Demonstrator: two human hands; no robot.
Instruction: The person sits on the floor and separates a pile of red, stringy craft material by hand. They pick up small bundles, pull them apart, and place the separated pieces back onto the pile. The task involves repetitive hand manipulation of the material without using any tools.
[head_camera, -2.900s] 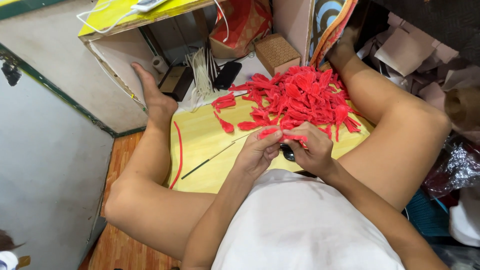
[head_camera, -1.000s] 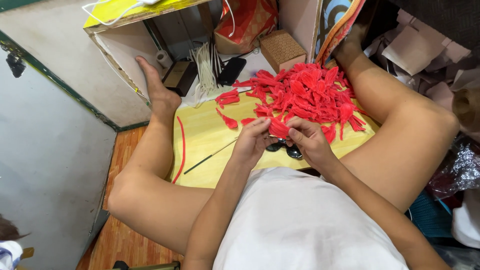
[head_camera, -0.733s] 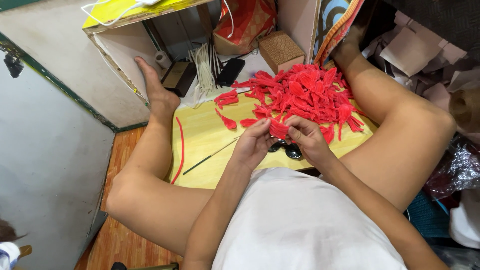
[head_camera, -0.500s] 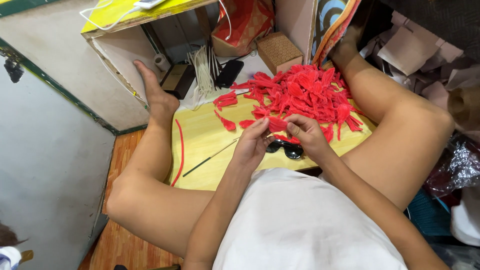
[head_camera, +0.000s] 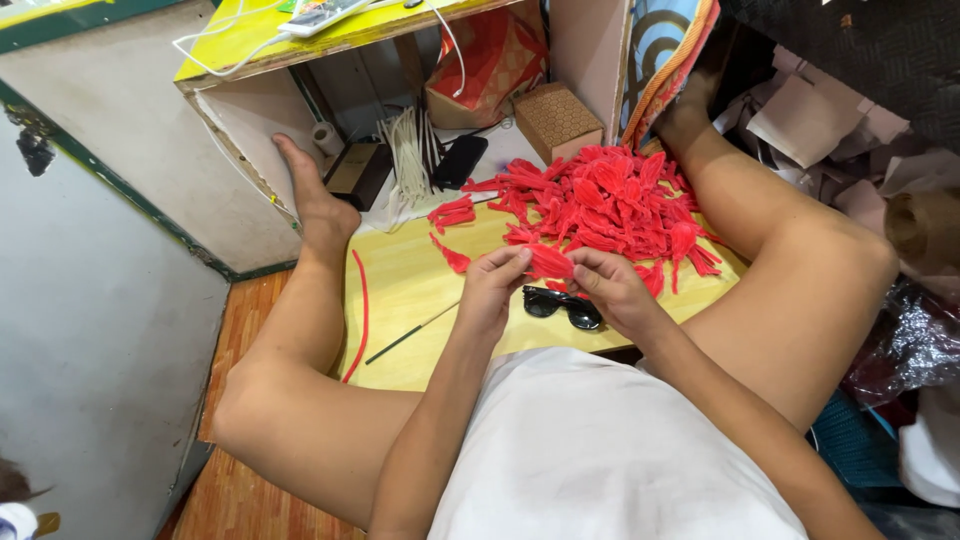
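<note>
I sit on the floor with legs spread around a yellow board (head_camera: 410, 290). My left hand (head_camera: 493, 290) and my right hand (head_camera: 610, 288) together pinch one red folded paper piece (head_camera: 549, 262) just above the board. Beyond them lies a big heap of similar red pieces (head_camera: 610, 200). Black sunglasses (head_camera: 562, 306) rest on the board right under my hands. A thin dark stick (head_camera: 412, 333) lies to the left of my left hand, and a red cord (head_camera: 362, 310) runs along the board's left edge.
Behind the board are a bundle of white sticks (head_camera: 406, 160), a black phone (head_camera: 460, 160), a woven brown box (head_camera: 557, 120) and a red bag (head_camera: 490, 62). A yellow shelf (head_camera: 250, 40) stands overhead. Cardboard scraps (head_camera: 830, 120) pile at the right.
Both hands have lifted slightly toward the heap, uncovering the sunglasses. They still hold a red piece between the fingertips.
</note>
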